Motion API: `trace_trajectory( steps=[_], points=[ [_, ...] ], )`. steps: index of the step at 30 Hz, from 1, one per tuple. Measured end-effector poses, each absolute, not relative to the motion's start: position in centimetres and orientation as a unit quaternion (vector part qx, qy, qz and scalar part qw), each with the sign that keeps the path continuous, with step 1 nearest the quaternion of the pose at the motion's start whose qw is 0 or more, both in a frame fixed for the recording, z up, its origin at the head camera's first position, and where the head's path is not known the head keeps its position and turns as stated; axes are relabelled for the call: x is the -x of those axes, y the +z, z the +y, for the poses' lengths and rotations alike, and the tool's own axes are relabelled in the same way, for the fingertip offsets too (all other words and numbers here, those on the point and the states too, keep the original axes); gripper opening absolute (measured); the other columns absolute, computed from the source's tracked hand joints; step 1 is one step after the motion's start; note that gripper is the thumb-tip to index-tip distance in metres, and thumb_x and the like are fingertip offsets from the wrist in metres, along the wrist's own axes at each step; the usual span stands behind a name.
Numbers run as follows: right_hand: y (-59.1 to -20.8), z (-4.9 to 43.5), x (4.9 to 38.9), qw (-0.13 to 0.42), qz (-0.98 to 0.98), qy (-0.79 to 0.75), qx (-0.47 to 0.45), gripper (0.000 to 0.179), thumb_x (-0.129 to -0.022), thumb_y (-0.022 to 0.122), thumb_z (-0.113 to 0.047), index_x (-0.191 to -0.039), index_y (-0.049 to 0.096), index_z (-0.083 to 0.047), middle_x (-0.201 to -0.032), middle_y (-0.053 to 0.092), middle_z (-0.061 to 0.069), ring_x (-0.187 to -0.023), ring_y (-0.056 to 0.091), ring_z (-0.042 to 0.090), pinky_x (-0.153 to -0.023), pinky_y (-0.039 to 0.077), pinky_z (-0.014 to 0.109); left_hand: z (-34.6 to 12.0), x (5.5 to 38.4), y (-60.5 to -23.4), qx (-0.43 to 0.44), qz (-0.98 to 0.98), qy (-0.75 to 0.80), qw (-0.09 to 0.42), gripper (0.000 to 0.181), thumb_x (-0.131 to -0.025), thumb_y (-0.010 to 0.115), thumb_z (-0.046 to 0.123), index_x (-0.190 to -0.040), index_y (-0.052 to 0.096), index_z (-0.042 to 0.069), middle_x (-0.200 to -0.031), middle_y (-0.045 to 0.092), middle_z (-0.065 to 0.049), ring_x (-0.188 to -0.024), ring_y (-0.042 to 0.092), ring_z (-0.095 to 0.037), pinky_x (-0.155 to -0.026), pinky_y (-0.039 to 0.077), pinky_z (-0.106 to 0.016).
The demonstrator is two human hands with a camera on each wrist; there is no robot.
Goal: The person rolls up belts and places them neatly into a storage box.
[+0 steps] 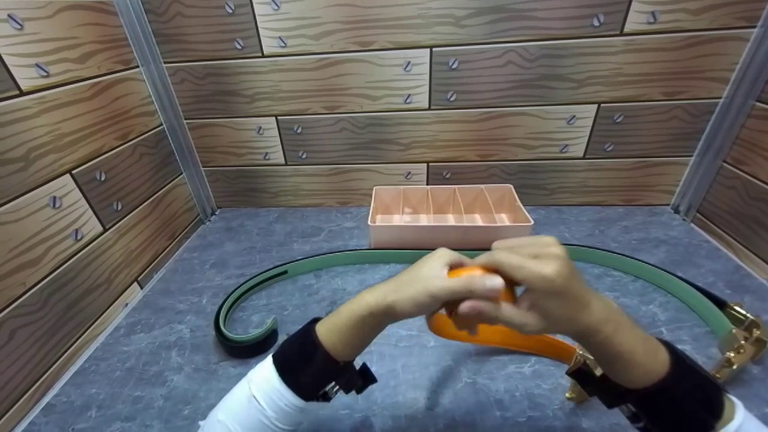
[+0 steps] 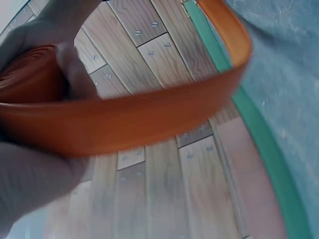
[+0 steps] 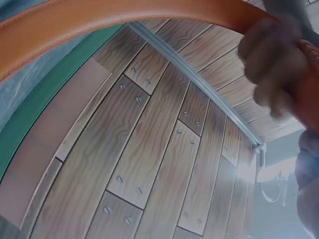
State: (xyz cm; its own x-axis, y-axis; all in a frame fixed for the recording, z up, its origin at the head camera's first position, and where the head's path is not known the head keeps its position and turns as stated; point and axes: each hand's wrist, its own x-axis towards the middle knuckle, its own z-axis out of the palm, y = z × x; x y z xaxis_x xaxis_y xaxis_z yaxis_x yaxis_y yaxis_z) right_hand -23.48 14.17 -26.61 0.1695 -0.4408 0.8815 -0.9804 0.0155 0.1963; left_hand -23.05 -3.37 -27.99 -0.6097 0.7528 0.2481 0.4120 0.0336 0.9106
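Both hands hold an orange belt in front of me, above the table. Part of it is wound into a tight roll, visible in the left wrist view. My left hand grips the roll from the left, its thumb lying across the front. From the right, my right hand curls its fingers round the same roll. The unrolled strap loops down and runs right to a gold buckle, partly hidden behind my right wrist.
Behind the hands, a green belt curves across the table, curled at its left end, with a gold buckle at the right. Beyond it stands a pink divided box. Wood-patterned walls enclose the back and sides.
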Motion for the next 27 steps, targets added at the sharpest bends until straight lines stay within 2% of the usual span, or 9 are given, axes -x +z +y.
trace_trajectory(
  steps=[3, 5, 11, 14, 22, 27],
  points=[
    [-26.6, 14.4, 23.6, 0.426, -0.562, 0.375, -0.602, 0.045, -0.093, 0.069, -0.040, -0.077, 0.068, 0.003, -0.059, 0.060, 0.005, -0.046, 0.043, 0.007, -0.042, 0.036, 0.014, -3.2, 23.2, -28.2, -0.438, 0.638, 0.607, 0.180, 0.078, -0.088, 0.056, 0.064, -0.096, 0.060, -0.013, -0.073, 0.067, 0.001, -0.060, 0.064, -0.014, -0.054, 0.054, -0.030],
    [-26.4, 14.5, 23.5, 0.424, -0.569, 0.377, -0.595, 0.046, -0.093, 0.068, -0.041, -0.078, 0.068, 0.003, -0.060, 0.059, 0.004, -0.047, 0.043, 0.007, -0.043, 0.036, 0.014, -3.2, 23.1, -28.1, -0.442, 0.631, 0.612, 0.179, 0.082, -0.086, 0.056, 0.068, -0.096, 0.059, -0.013, -0.074, 0.066, 0.001, -0.061, 0.062, -0.014, -0.056, 0.055, -0.031],
    [-25.7, 14.9, 22.6, 0.422, -0.606, 0.248, -0.627, 0.042, -0.088, 0.073, -0.047, -0.082, 0.067, -0.005, -0.061, 0.053, -0.005, -0.049, 0.041, 0.004, -0.044, 0.035, 0.014, -3.4, 22.4, -27.5, -0.411, 0.737, 0.525, 0.112, 0.043, -0.091, 0.059, 0.048, -0.077, 0.064, 0.007, -0.061, 0.054, 0.009, -0.054, 0.049, -0.005, -0.050, 0.040, -0.020],
    [-25.6, 14.7, 22.4, 0.412, -0.606, 0.229, -0.641, 0.039, -0.089, 0.073, -0.043, -0.082, 0.066, -0.006, -0.062, 0.053, -0.005, -0.048, 0.043, 0.004, -0.044, 0.037, 0.013, -3.4, 22.2, -27.4, -0.393, 0.766, 0.500, 0.100, 0.036, -0.092, 0.059, 0.043, -0.072, 0.064, 0.013, -0.058, 0.052, 0.010, -0.051, 0.048, -0.005, -0.047, 0.037, -0.019],
    [-26.0, 14.1, 22.7, 0.429, -0.570, 0.273, -0.646, 0.038, -0.091, 0.071, -0.039, -0.079, 0.067, -0.003, -0.060, 0.055, -0.002, -0.046, 0.041, 0.005, -0.043, 0.034, 0.012, -3.3, 22.4, -27.7, -0.388, 0.736, 0.536, 0.142, 0.039, -0.095, 0.058, 0.041, -0.075, 0.064, 0.007, -0.059, 0.056, 0.004, -0.050, 0.055, -0.016, -0.050, 0.051, -0.029],
    [-26.2, 14.1, 22.9, 0.433, -0.562, 0.301, -0.637, 0.039, -0.091, 0.071, -0.038, -0.077, 0.068, -0.002, -0.060, 0.058, 0.000, -0.045, 0.041, 0.006, -0.042, 0.034, 0.013, -3.3, 22.7, -27.9, -0.417, 0.699, 0.559, 0.155, 0.053, -0.094, 0.055, 0.047, -0.084, 0.065, -0.004, -0.065, 0.061, 0.003, -0.056, 0.059, -0.012, -0.055, 0.055, -0.030]
  ],
)
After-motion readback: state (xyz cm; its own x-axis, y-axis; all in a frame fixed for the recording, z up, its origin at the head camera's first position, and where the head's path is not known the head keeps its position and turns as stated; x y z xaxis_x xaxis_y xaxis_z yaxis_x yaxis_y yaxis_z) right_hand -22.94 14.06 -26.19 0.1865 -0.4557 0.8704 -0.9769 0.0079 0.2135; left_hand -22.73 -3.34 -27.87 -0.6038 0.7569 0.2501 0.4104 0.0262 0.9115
